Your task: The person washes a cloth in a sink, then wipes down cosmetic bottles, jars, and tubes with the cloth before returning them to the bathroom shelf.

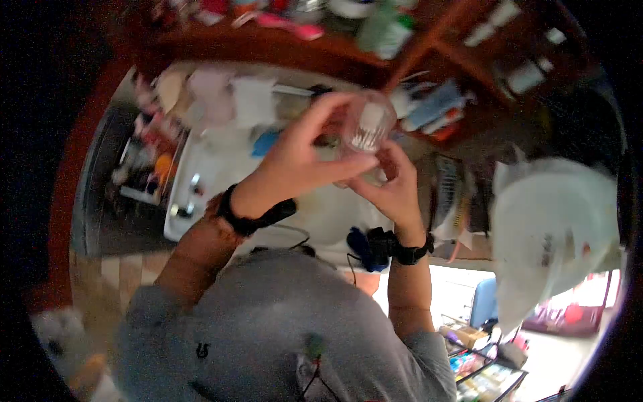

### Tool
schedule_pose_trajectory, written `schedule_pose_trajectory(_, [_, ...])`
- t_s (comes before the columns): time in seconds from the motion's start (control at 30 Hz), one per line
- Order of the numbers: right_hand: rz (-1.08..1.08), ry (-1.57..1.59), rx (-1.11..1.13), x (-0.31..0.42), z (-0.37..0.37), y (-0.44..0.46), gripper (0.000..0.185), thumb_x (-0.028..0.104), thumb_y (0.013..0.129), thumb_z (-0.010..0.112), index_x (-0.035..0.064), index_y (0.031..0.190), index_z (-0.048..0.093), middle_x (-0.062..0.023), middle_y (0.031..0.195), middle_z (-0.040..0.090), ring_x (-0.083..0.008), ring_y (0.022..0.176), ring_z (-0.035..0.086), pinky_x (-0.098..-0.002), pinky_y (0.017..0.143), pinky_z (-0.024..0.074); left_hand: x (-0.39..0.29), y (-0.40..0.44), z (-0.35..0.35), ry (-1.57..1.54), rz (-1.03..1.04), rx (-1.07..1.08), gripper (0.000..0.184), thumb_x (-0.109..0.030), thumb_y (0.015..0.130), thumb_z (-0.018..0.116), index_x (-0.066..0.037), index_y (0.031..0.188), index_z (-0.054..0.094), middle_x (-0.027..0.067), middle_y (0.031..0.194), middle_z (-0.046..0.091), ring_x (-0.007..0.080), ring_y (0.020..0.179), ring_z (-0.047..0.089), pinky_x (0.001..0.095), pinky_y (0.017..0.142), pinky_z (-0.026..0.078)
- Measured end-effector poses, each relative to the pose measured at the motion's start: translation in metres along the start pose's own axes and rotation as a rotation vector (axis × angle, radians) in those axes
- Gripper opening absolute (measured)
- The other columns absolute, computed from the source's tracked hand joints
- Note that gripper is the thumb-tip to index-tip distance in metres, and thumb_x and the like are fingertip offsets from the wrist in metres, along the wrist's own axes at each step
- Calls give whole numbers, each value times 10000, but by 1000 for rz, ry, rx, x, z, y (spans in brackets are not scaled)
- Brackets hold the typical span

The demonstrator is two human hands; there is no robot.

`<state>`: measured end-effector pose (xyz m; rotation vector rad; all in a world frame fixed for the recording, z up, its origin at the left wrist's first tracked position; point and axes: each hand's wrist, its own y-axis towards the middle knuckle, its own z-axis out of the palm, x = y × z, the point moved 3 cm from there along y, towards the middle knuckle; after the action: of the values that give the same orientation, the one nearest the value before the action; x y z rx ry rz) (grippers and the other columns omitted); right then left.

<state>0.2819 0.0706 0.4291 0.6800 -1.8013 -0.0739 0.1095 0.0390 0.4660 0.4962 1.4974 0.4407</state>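
Observation:
A clear, pinkish ribbed cup [370, 124] is raised in front of me over the white surface, and looks tilted. My left hand [301, 151] is closed around its side, with the thumb along the lower edge. Just below, the fingers of my right hand [395, 187] are closed on the cup's lower end. Something clear shows between the right fingers, and blur hides whether it is part of the cup or a separate piece. Each wrist wears a black strap.
Behind the hands, the white tabletop [228, 174] carries cloths and a blue item [266, 143]. A wooden shelf [268, 43] with bottles runs across the back. At right hangs a white plastic bag [556, 228]. A tray of small items [144, 171] stands at left.

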Motion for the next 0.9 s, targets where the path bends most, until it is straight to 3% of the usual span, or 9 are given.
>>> schedule_pose_trajectory(0.23, [216, 84, 223, -80, 77, -47, 594, 120, 695, 815, 19, 1185, 494, -115, 1049, 629, -195, 1003, 615, -333, 882, 501, 54, -65, -29, 257, -276, 27, 505, -169, 733, 792, -61, 1159, 542, 56, 1039, 618, 151, 981, 587, 303, 857, 478])
schedule_pose_trajectory(0.43, [239, -86, 334, -100, 91, -54, 585, 144, 718, 798, 50, 1216, 505, -137, 1138, 603, -234, 1071, 583, -357, 873, 504, 120, -141, -83, 343, -534, -168, 483, -138, 714, 796, -61, 1121, 547, 42, 1035, 619, 139, 962, 591, 291, 829, 486])
schedule_pose_trajectory(0.53, [259, -102, 373, -116, 88, -61, 549, 152, 730, 790, 49, 1198, 523, -126, 1146, 606, -241, 1060, 589, -359, 874, 503, 143, -167, -128, 470, -550, -301, 467, -130, 699, 803, -56, 1085, 550, 43, 1019, 616, 153, 946, 591, 292, 810, 490])
schedule_pose_trajectory(0.63, [279, -85, 389, -122, 86, -63, 514, 145, 737, 784, 48, 1179, 538, -117, 1153, 607, -241, 1061, 588, -356, 874, 500, 161, -176, -172, 871, -384, -438, 444, -123, 689, 806, -48, 1043, 547, 41, 984, 617, 176, 899, 598, 292, 784, 494])
schedule_pose_trajectory(0.73, [286, -53, 399, -124, 88, -63, 492, 146, 743, 780, 43, 1163, 546, -116, 1153, 607, -235, 1058, 590, -354, 872, 499, 203, -187, -228, 817, -278, -545, 486, -151, 593, 833, -57, 998, 581, 96, 857, 609, 269, 819, 602, 350, 747, 487])
schedule_pose_trajectory(0.9, [292, -45, 403, -127, 92, -66, 459, 134, 751, 773, 49, 1144, 553, -111, 1151, 609, -227, 1040, 598, -352, 862, 502, 229, -192, -277, 1011, -428, -654, 459, -148, 584, 829, -42, 960, 590, 119, 875, 619, 283, 824, 604, 362, 736, 483])
